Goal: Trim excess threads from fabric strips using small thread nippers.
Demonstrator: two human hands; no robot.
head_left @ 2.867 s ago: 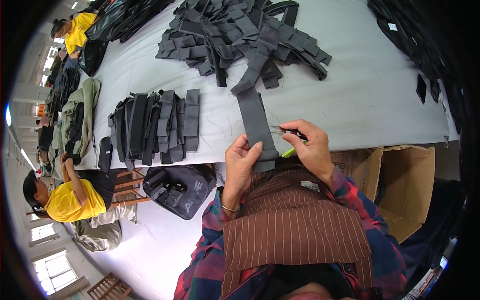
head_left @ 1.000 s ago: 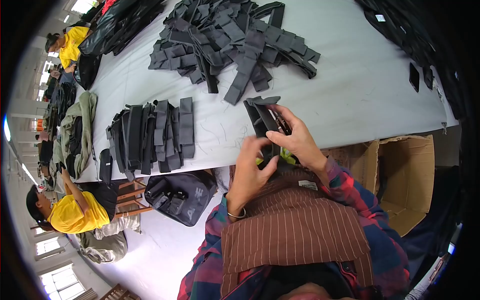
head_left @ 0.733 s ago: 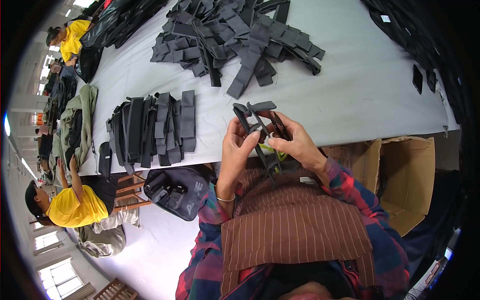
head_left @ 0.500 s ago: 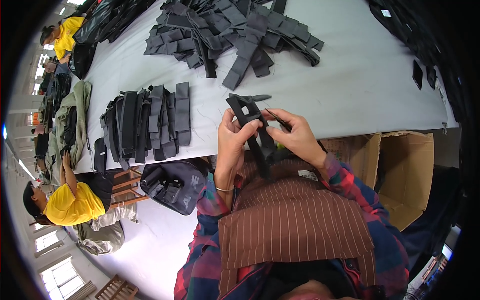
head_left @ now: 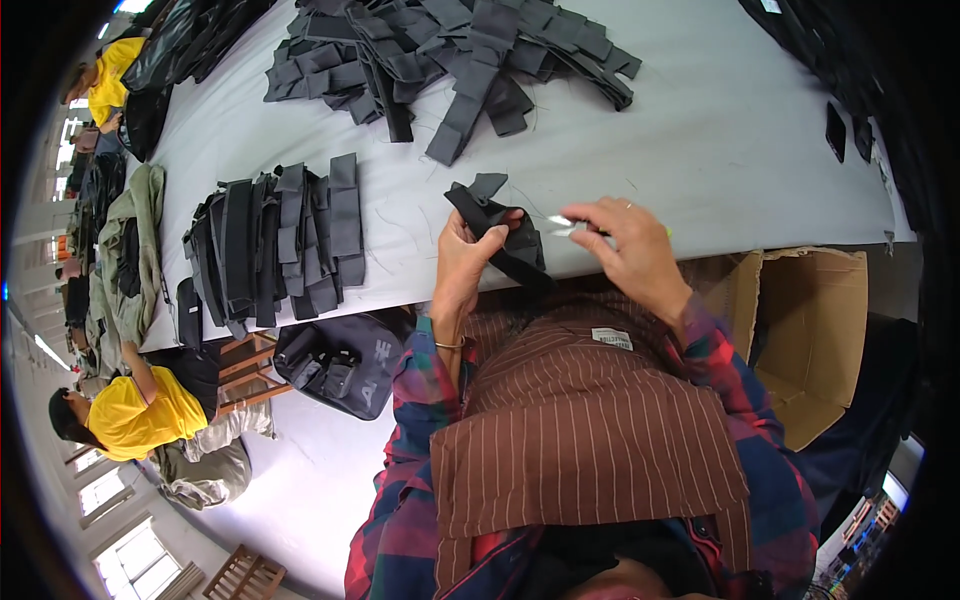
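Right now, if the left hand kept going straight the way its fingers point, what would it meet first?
The left hand, gripping a dark strap piece, points up the table; probably bare grey tabletop, then the loose strap pile. Depth is unclear.

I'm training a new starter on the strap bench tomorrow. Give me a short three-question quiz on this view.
1. True or false: the left hand grips a folded black strap.
2. Which lies nearer the person: the neat stack of straps or the loose heap?
3. What stands right of the person, below the table edge?
A a cardboard box
B a bucket
C a stool

Key: 1 true; 2 the neat stack; 3 A.
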